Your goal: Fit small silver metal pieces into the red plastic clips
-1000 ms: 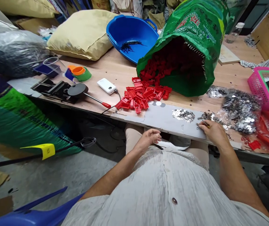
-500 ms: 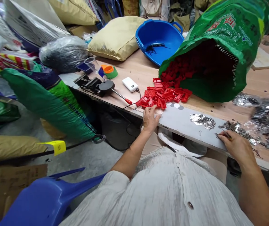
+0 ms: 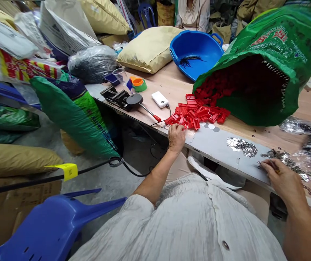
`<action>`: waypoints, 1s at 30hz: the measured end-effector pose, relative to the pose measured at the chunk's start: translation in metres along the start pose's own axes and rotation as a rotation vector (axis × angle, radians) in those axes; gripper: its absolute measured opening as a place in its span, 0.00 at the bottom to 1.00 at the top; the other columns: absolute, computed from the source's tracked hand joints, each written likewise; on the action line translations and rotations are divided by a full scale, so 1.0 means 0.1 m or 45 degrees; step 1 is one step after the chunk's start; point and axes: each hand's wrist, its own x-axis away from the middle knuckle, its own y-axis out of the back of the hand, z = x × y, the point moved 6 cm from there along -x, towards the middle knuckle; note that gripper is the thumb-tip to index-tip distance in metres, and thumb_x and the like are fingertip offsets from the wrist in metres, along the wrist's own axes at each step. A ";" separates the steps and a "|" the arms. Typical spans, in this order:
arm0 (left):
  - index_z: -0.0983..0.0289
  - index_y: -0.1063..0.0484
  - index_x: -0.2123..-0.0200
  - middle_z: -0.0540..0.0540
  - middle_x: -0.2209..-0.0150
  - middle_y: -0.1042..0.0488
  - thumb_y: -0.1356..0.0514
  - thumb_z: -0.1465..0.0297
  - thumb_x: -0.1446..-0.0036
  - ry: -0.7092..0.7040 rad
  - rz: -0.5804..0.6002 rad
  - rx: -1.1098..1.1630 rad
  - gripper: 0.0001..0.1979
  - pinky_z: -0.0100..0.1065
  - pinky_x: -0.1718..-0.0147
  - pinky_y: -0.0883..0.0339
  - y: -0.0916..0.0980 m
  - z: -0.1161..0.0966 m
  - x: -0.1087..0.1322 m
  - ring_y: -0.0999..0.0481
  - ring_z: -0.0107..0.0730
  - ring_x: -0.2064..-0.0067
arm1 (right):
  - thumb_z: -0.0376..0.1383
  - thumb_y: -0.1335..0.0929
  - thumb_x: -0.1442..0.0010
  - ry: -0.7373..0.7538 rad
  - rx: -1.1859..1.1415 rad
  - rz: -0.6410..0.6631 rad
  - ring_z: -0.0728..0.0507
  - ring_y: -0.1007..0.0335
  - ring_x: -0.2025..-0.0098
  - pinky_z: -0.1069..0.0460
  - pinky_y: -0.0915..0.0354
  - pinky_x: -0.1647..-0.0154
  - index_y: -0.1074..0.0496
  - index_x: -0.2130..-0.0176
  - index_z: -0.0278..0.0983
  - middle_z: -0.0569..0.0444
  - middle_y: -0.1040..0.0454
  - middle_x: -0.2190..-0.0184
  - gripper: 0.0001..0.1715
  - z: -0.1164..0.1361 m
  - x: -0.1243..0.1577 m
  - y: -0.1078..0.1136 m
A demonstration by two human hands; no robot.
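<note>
One left hand (image 3: pixel 176 139) reaches to the near edge of one heap of red plastic parts (image 3: pixel 196 113), too jumbled to count; I cannot tell whether its grip has closed on a part. One right hand (image 3: pixel 280 175) has its grip pinched on one slim tool (image 3: pixel 276 169), mostly hidden by the fingers, beside one scatter of dark metal pieces (image 3: pixel 282 156).

Between the hands, on one gray strip (image 3: pixel 212 145) along the table (image 3: pixel 157 78), lies one pile of shiny silver pieces (image 3: pixel 241 147). At least three flat discs (image 3: pixel 211 126) sit next to the red heap, which spills from one green sack (image 3: pixel 284 50) lying open on its side.

Left of the heap are one white power bank (image 3: pixel 160 99) and one black lever device (image 3: pixel 123 99) with a red-tipped handle. Farther back stand one blue basin (image 3: pixel 196 41) holding dark strands and one plump beige sack (image 3: pixel 147 50).
</note>
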 end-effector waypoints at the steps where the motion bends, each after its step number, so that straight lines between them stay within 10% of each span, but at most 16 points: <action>1: 0.63 0.28 0.60 0.61 0.56 0.30 0.43 0.74 0.40 -0.009 -0.019 0.058 0.06 0.41 0.49 0.37 0.03 0.00 0.01 0.31 0.42 0.52 | 0.53 0.36 0.43 0.014 -0.005 -0.025 0.36 0.27 0.69 0.44 0.38 0.68 0.26 0.60 0.44 0.50 0.21 0.68 0.20 0.01 0.00 0.01; 7: 0.62 0.34 0.63 0.53 0.62 0.29 0.41 0.69 0.40 0.042 0.036 0.730 0.04 0.34 0.58 0.32 0.13 -0.12 0.12 0.27 0.31 0.60 | 0.53 0.34 0.42 0.085 -0.236 -0.098 0.39 0.28 0.68 0.46 0.37 0.67 0.24 0.59 0.43 0.50 0.22 0.67 0.20 0.23 0.08 0.04; 19: 0.63 0.32 0.60 0.52 0.61 0.25 0.28 0.72 0.56 0.194 0.790 1.799 0.21 0.33 0.55 0.30 0.15 -0.96 0.59 0.23 0.29 0.60 | 0.44 0.29 0.41 0.360 -1.277 0.273 0.51 0.43 0.76 0.54 0.44 0.77 0.25 0.62 0.40 0.58 0.36 0.74 0.11 1.48 0.20 -0.03; 30: 0.60 0.36 0.42 0.55 0.63 0.22 0.37 0.63 0.42 0.841 1.214 2.391 0.26 0.40 0.58 0.26 0.03 -1.17 0.90 0.19 0.36 0.62 | 0.43 0.30 0.41 0.436 -1.090 0.211 0.48 0.37 0.69 0.52 0.39 0.68 0.24 0.64 0.40 0.55 0.27 0.70 0.09 1.60 0.34 -0.20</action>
